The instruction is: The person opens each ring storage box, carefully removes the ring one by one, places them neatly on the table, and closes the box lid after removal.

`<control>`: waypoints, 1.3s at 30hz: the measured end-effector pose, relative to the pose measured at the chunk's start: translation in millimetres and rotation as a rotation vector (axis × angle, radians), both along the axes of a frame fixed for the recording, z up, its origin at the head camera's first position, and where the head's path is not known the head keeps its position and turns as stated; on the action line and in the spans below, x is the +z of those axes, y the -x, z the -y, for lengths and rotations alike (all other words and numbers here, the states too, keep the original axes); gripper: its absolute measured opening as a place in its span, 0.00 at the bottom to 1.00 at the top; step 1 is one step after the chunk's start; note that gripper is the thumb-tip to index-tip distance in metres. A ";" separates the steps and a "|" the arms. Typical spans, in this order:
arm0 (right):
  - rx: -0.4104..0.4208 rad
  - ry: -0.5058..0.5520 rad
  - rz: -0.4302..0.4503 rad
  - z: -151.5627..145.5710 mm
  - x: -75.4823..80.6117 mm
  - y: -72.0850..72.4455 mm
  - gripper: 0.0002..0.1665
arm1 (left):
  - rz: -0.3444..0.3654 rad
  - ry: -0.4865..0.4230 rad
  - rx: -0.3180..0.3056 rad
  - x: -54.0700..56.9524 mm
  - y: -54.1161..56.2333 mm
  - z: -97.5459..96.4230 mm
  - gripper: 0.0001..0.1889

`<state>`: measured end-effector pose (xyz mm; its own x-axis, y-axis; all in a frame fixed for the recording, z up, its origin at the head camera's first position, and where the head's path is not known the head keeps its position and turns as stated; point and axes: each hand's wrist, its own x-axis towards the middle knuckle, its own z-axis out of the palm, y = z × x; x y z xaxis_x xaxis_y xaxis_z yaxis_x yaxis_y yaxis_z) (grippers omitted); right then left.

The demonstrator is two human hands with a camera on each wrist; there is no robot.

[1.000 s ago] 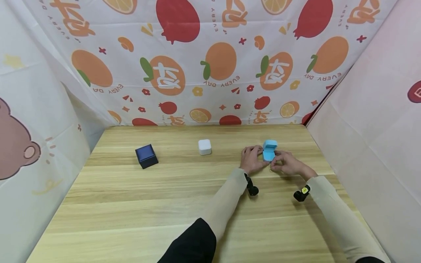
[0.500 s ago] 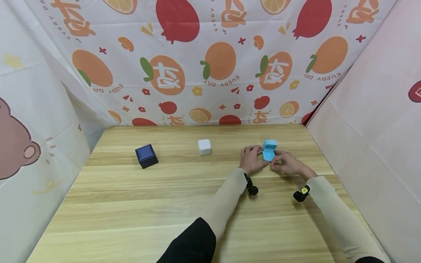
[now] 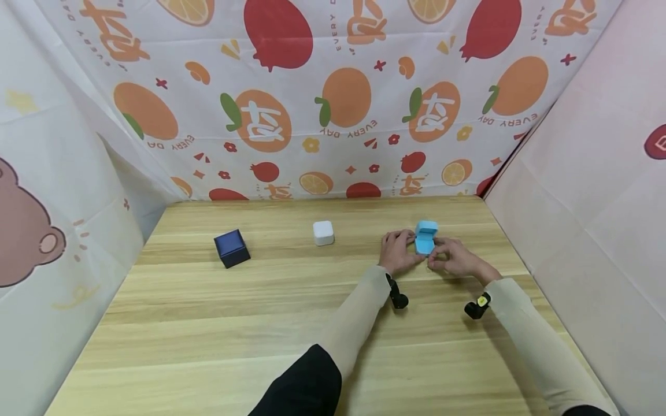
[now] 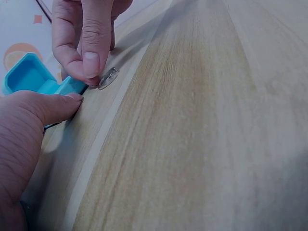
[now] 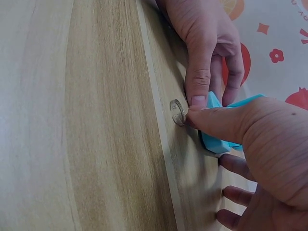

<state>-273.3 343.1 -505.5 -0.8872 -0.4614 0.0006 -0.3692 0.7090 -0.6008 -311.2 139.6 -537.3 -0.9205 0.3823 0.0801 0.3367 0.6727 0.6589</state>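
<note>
A light-blue ring box (image 3: 424,246) stands on the table with its lid raised, toward the right in the head view. My left hand (image 3: 398,252) holds it from the left side, the thumb along its near edge. Just in front of the box, my right hand (image 3: 454,257) pinches a silver-coloured ring (image 4: 108,78) between thumb and index finger. The ring is tilted on its edge, close over the wood, with part of its band hidden by the fingertips. In the right wrist view, the other right fingers spread beside the box.
A white rounded box (image 3: 324,233) sits left of my hands on the wooden table (image 3: 234,323). Farther left is a dark blue box (image 3: 232,248), lid down. Printed cloth (image 3: 312,104) closes off the back; pale cloth hangs at both sides.
Both hands, the ring box and the other boxes keep their places. Only the head view has shifted very slightly.
</note>
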 end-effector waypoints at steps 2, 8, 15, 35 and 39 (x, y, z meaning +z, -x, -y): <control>-0.002 0.002 0.007 0.4 1.0 0.2 0.06 | 0.006 -0.003 -0.002 0.8 0.2 0.3 0.33; 0.000 0.006 0.015 0.1 3.5 1.4 0.06 | 0.011 0.008 -0.005 2.2 -0.7 1.4 0.33; 0.012 0.034 0.041 -0.6 6.6 1.7 0.06 | 0.010 0.011 -0.008 0.9 -0.5 1.8 0.34; -0.011 0.070 0.063 -2.7 9.3 -0.9 0.05 | -0.008 -0.005 -0.020 0.7 -2.8 3.5 0.35; -0.014 0.061 0.059 -2.2 9.0 -1.4 0.05 | -0.005 -0.014 -0.025 -0.5 -1.1 3.7 0.35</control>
<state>-271.9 345.3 -496.5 -0.8927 -0.4500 -0.0243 -0.3223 0.6752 -0.6635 -310.0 135.9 -537.8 -0.9103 0.4041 0.0900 0.3565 0.6546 0.6666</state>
